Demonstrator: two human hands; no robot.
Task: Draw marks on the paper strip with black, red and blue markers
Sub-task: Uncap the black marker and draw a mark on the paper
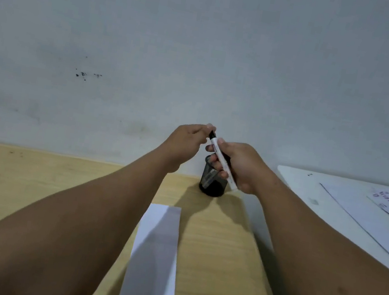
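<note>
Nearest lies the strip [154,256], a blank white rectangle on the worktop [27,183], just this side of the cup [212,181]. Above the cup, the right hand [239,166] grips a white marker [223,161]; left fingers [208,127] pinch its black cap. A sharp tug could fling the cap, or knock the cup over.

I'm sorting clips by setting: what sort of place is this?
Likely a study or office desk: a wooden table against a bare wall, a mesh pen cup, and papers alongside.
</note>
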